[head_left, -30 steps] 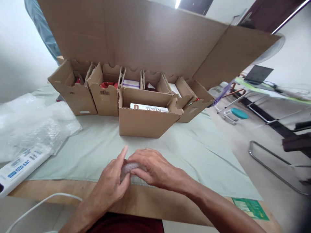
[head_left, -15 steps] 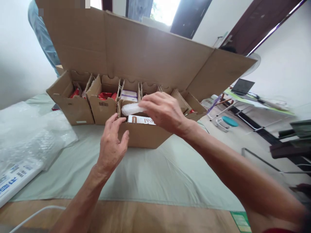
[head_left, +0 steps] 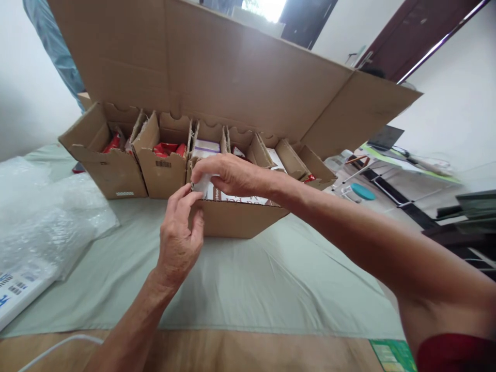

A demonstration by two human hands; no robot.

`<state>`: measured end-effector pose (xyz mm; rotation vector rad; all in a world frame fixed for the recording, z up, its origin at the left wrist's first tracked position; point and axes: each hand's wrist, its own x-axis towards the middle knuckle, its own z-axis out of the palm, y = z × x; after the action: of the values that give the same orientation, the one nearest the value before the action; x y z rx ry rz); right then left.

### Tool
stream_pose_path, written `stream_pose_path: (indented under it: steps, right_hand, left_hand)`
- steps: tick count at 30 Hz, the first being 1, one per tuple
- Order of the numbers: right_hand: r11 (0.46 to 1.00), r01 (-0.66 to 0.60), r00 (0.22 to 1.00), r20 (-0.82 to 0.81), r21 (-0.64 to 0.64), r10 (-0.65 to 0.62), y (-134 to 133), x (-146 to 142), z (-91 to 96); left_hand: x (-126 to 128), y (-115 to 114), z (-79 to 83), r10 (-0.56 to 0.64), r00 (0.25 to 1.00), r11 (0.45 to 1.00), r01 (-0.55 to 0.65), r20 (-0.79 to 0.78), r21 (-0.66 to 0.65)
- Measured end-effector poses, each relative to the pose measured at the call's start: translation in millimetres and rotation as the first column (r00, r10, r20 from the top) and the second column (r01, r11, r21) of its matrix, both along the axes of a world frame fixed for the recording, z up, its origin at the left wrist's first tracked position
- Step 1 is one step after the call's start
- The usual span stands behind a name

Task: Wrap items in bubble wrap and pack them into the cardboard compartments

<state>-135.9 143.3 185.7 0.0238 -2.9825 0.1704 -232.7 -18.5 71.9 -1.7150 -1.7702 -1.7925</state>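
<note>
In front of me a small open cardboard box point(head_left: 232, 219) stands on a pale green cloth. White boxes with brown lettering point(head_left: 248, 199) lie inside it. My right hand point(head_left: 228, 173) reaches down into its left end, fingers closed on a whitish translucent piece of bubble wrap point(head_left: 203, 187), partly hidden by the hand. My left hand point(head_left: 180, 227) grips the box's near left corner, fingertips at the top edge and thumb against the front wall.
Behind stands a row of open cardboard bins point(head_left: 112, 170) with red packets and white boxes, below a tall raised cardboard panel point(head_left: 240, 67). Bubble wrap point(head_left: 58, 212) and a white printed package point(head_left: 23, 289) lie left. A side table point(head_left: 414, 163) and stool point(head_left: 362, 191) stand right.
My right hand has moved left and down into the box's left end with the bubble wrap, showing more of the lettered boxes. My left hand stays at the corner. The view has shifted slightly.
</note>
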Motion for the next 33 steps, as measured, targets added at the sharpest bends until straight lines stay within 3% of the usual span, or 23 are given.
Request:
stream_pose_path:
  steps: [2, 6, 8, 11, 14, 20, 23, 27, 30, 33]
  right_hand:
    - [0.998, 0.054, 0.997, -0.048, 0.034, -0.052, 3, 1, -6.5]
    - [0.954, 0.137, 0.990, -0.079, 0.266, -0.120, -2, 5, -9.4]
    - [0.938, 0.146, 0.989, -0.062, 0.315, -0.133, -6, 5, -7.3]
    - [0.965, 0.087, 0.996, -0.020, 0.247, -0.084, -5, 2, -8.9]
    - [0.995, -0.014, 1.000, -0.018, 0.096, 0.016, 0, -4, -19.6]
    - [0.983, -0.064, 0.994, 0.081, -0.170, 0.079, 7, -5, -28.2]
    - [0.978, -0.042, 0.994, 0.093, -0.206, 0.062, 8, 1, -18.6]
    - [0.979, 0.064, 0.998, 0.030, -0.195, -0.059, 9, 9, -6.5]
    - [0.978, 0.145, 0.987, 0.094, -0.149, -0.132, 7, 9, -5.1]
    - [0.985, 0.132, 0.983, 0.146, -0.113, -0.115, 3, 3, -9.3]
  left_hand:
    - [0, 0, -0.2, -0.005, 1.000, 1.000, 0.005, -0.002, -0.001]
    - [0, -1, -0.1, -0.019, 1.000, 1.000, 0.019, -0.009, 0.002]
    - [0, -1, -0.3, -0.021, 1.000, 1.000, 0.021, -0.008, 0.004]
    - [1, 0, -2.4, -0.016, 1.000, 1.000, 0.016, 0.008, 0.017]
    - [3, 1, -6.6, -0.003, 0.997, 0.999, 0.000, 0.077, 0.033]
    - [1, 1, -11.4, 0.008, 0.990, 1.000, -0.011, 0.138, 0.027]
    - [0, 1, -10.6, 0.000, 0.988, 1.000, -0.003, 0.153, 0.018]
    - [-1, 1, -10.8, -0.002, 0.987, 1.000, 0.001, 0.163, 0.004]
    - [0, 2, -11.7, 0.000, 0.984, 1.000, 0.001, 0.180, -0.008]
    - [0, 2, -12.3, 0.003, 0.983, 1.000, -0.002, 0.183, -0.009]
